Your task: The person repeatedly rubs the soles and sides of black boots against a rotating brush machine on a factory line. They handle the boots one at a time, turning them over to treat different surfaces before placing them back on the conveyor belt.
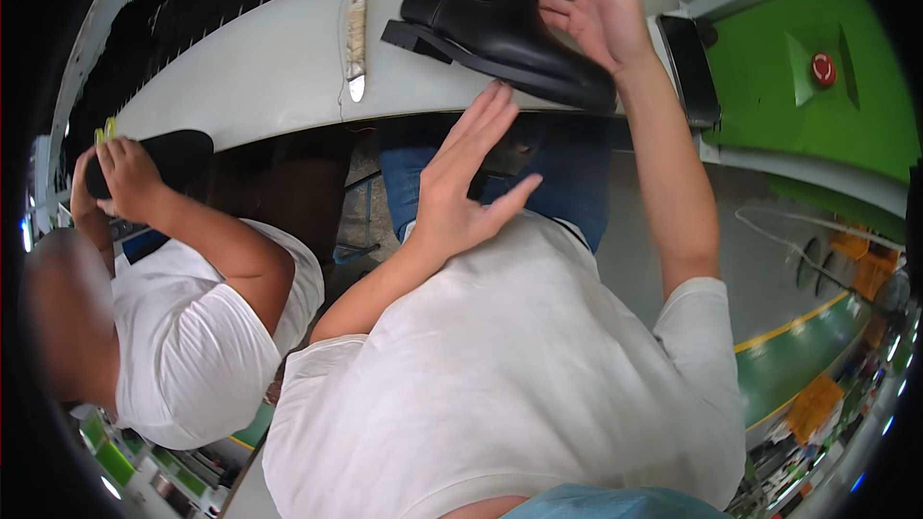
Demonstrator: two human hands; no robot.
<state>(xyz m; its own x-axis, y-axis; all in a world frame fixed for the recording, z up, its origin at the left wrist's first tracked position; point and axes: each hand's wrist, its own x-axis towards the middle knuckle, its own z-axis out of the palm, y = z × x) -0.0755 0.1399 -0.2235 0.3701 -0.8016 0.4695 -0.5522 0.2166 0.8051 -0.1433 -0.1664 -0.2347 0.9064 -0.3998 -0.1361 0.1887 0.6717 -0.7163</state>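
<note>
A glossy black leather ankle boot with a low block heel [500, 24] is lying on its side on the white conveyor belt [269, 67]. The right hand [591, 5] is resting against its shaft, fingers spread, not gripping. The left hand [461, 187] is hovering just below the sole, fingers straight and together, empty. Judging by this, the boot is not yet lifted. A co-worker's hand [130, 178] is gripping a dark shoe [178, 154] at the left.

White bench [279, 67], worn knife-like tool [356, 43] on it; green machine [817, 48] with red button [823, 68]; co-worker [202, 327] holding black piece [178, 154].
</note>
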